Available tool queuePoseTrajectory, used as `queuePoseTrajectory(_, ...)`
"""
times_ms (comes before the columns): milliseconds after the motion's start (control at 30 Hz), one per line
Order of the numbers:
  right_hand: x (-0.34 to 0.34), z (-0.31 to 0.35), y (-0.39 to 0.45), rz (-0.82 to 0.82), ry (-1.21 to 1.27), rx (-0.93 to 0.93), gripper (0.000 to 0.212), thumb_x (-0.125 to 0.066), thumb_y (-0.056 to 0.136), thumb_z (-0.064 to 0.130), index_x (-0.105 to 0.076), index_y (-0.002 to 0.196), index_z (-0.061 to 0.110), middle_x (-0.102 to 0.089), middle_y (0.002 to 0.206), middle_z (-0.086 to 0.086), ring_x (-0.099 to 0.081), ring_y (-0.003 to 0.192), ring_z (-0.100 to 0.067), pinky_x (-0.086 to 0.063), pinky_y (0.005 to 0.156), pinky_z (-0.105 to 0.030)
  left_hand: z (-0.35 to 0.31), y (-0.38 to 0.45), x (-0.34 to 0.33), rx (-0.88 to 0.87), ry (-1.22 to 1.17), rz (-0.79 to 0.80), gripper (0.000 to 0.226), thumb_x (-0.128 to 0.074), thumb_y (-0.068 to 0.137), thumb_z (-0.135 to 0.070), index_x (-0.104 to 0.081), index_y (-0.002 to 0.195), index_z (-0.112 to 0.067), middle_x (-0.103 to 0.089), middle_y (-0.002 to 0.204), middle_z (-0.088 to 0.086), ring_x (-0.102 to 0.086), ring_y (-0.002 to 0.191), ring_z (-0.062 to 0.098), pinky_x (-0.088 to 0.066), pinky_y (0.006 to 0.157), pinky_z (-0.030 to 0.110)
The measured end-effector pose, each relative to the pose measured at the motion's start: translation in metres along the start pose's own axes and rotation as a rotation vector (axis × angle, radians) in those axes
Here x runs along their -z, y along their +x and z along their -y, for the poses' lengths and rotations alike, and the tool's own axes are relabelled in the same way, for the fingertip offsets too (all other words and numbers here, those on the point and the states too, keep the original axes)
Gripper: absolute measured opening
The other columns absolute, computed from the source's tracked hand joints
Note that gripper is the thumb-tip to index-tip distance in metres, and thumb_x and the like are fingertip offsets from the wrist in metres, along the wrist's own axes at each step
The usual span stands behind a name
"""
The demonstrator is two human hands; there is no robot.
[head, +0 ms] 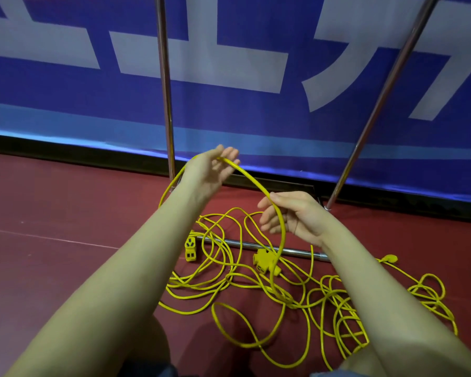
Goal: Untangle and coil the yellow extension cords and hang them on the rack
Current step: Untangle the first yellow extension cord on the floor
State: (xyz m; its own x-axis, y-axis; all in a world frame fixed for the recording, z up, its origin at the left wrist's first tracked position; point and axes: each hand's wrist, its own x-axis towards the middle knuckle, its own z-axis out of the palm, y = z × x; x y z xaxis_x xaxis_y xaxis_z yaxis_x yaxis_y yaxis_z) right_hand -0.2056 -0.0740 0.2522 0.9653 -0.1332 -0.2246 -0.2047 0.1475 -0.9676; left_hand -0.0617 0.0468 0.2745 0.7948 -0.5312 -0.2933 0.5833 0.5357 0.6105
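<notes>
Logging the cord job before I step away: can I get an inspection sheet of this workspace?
Surface: dark red floor.
Job's things: yellow cords tangled on floor; multi-outlet ends; rack poles and base bar, nothing hung.
Clutter: nothing seen.
Grips: left hand and right hand hold one raised arc of cord, fingers loosely curled.
Cables: only the yellow cords.
Surroundings: blue banner behind.
</notes>
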Motion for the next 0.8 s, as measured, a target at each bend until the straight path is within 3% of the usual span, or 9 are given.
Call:
queuePoseTrajectory(67,0.000,0.000,0.002,-0.030,0.018,0.009,0.027,-0.041,0.098,0.016,-0.061,0.089,0.001,-0.069,0.064,-0.011,-0.069,0.057,-0.020,-0.055,0.052,-0.023,0.012,-0.011,-0.006,0.055,0.180,0.106,0.013,-0.047,0.095,0.002,-0.048,0.107,-0.002,-0.063,0.091,0.013,-0.068,0.093,0.024,-0.057,0.075,0.032)
queuePoseTrajectory(133,-0.001,0.001,0.004,-0.039,0.035,0.013,0.026,-0.041,0.098,0.016,-0.061,0.090,0.001,-0.069,0.065,-0.011,-0.069,0.058,-0.020,-0.055,0.052,-0.024,0.024,-0.019,-0.007,0.039,0.304,0.179,0.031,-0.051,0.090,0.009,-0.040,0.117,-0.003,-0.066,0.088,0.014,-0.071,0.073,0.019,-0.059,0.066,0.030)
queuePoseTrajectory(333,-0.007,0.002,0.003,0.018,0.028,-0.016,0.029,-0.041,0.097,0.020,-0.061,0.088,0.000,-0.068,0.063,-0.012,-0.068,0.055,-0.021,-0.055,0.054,-0.026,0.028,-0.016,-0.006,0.012,0.234,0.142,0.059,-0.041,0.090,0.017,-0.028,0.139,-0.013,-0.064,0.099,0.018,-0.068,0.077,0.026,-0.058,0.063,0.033)
queuePoseTrajectory(500,-0.001,0.004,-0.003,0.057,0.011,-0.024,0.032,-0.048,0.082,0.028,-0.061,0.082,-0.001,-0.066,0.058,-0.013,-0.065,0.049,-0.023,-0.054,0.050,-0.026,0.006,0.000,0.001,-0.070,0.046,0.046,0.066,-0.035,0.093,0.017,-0.018,0.147,-0.017,-0.053,0.126,0.026,-0.060,0.106,0.036,-0.056,0.071,0.038)
queuePoseTrajectory(633,0.002,0.002,-0.004,0.050,0.023,0.001,0.027,-0.048,0.084,0.023,-0.061,0.085,0.000,-0.067,0.060,-0.012,-0.065,0.050,-0.021,-0.053,0.050,-0.026,0.001,0.002,0.006,-0.029,-0.027,0.023,0.051,-0.044,0.092,0.012,-0.029,0.136,-0.010,-0.057,0.115,0.023,-0.064,0.100,0.032,-0.054,0.074,0.040)
queuePoseTrajectory(700,0.001,0.001,-0.002,0.025,0.014,0.012,0.025,-0.044,0.092,0.019,-0.061,0.087,0.001,-0.068,0.062,-0.011,-0.066,0.052,-0.020,-0.054,0.051,-0.025,0.010,-0.006,0.002,0.025,0.036,0.080,0.037,-0.048,0.092,0.008,-0.036,0.122,-0.008,-0.061,0.106,0.019,-0.069,0.089,0.028,-0.059,0.069,0.037)
queuePoseTrajectory(800,-0.002,0.001,0.002,0.001,0.022,0.023,0.027,-0.041,0.096,0.017,-0.061,0.088,0.002,-0.069,0.064,-0.011,-0.068,0.055,-0.019,-0.055,0.053,-0.025,0.026,-0.022,-0.005,0.050,0.193,0.197,0.036,-0.054,0.089,0.007,-0.039,0.119,-0.006,-0.066,0.097,0.015,-0.071,0.071,0.019,-0.059,0.066,0.030)
